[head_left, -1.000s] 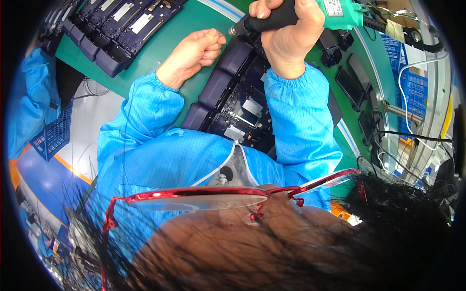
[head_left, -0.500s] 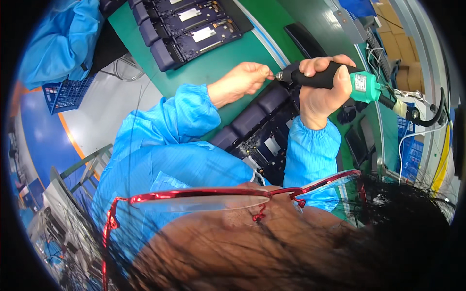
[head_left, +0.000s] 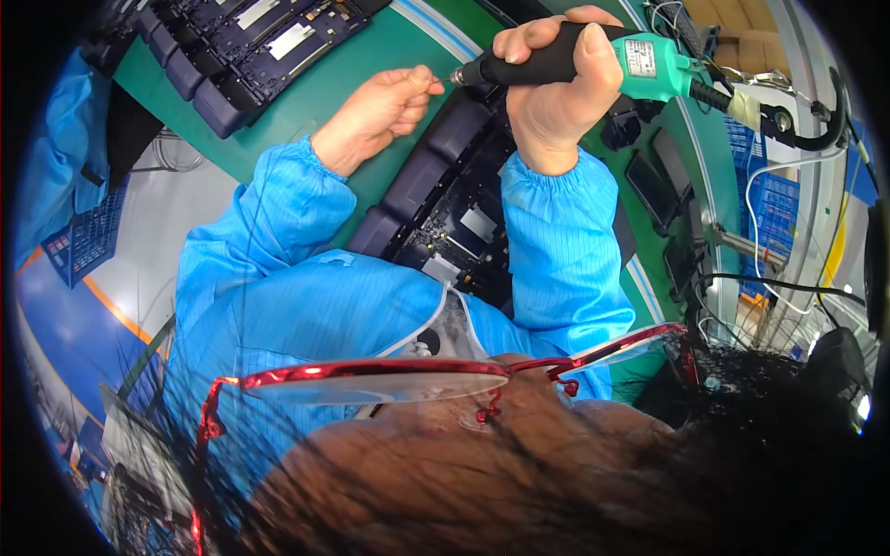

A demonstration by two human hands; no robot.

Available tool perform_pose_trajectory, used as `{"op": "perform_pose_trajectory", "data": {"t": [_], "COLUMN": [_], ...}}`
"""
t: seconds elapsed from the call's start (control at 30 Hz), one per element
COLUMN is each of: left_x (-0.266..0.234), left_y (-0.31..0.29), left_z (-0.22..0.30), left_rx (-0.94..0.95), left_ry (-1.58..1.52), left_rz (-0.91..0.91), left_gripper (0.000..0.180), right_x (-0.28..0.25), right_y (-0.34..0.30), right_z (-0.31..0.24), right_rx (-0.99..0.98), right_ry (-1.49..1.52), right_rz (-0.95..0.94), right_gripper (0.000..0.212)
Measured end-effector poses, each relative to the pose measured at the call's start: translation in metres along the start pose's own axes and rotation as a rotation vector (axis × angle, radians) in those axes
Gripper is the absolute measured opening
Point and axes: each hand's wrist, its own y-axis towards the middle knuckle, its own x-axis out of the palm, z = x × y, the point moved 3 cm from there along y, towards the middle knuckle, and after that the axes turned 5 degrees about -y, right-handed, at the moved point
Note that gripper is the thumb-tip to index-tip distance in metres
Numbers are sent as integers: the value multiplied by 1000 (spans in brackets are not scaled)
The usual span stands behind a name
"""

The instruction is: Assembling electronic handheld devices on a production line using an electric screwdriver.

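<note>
My right hand [head_left: 563,102] is wrapped round the black grip of an electric screwdriver [head_left: 654,67] with a green rear end. The tool lies nearly level, its bit pointing left. At the bit's tip, the thumb and fingertips of my left hand [head_left: 375,119] are pinched together; whatever sits between them is too small to make out. Below the hands, dark device housings [head_left: 477,222] with exposed circuit parts and thick rounded ends lie in a row, partly hidden by my right sleeve.
More opened dark housings [head_left: 269,51] stand in a row on the green bench [head_left: 311,97] at the far left. A black cable [head_left: 718,100] runs from the driver's rear to a hook at right. Blue crates [head_left: 774,199] stand beyond. Another person's blue sleeve [head_left: 56,157] shows at left.
The view has shifted, so the bench and housings appear farther left and up. Both hands keep the same hold, with the left fingertips still at the bit's tip.
</note>
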Motion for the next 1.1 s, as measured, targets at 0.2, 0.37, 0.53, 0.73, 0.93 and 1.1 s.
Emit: {"op": "perform_pose_trajectory", "data": {"t": [0.2, 0.37, 0.53, 0.73, 0.93, 1.1], "left_x": [3, 1, 1, 3, 1, -6], "left_y": [-4, -4, -6, -1, 2, 3], "left_z": [1, 1, 1, -3, 0, 3], "left_rx": [-8, 36, 36, 45, -33, 5], "left_ry": [6, 65, 43, 33, -97, 6], "left_rz": [17, 42, 18, -63, -33, 60], "left_gripper": [31, 31, 29, 30, 40, 30], "right_x": [3, 4, 7, 4, -21, -62], "right_y": [-2, -6, -9, -7, -2, -33], "right_z": [0, 2, 1, -2, -37, -50], "right_rx": [-1, 3, -10, -27, -68, 38], "right_ry": [-6, -18, -14, -42, -53, -158], "right_rz": [-14, 9, 7, 27, 53, 130], "right_gripper": [27, 27, 26, 26, 24, 30]}}
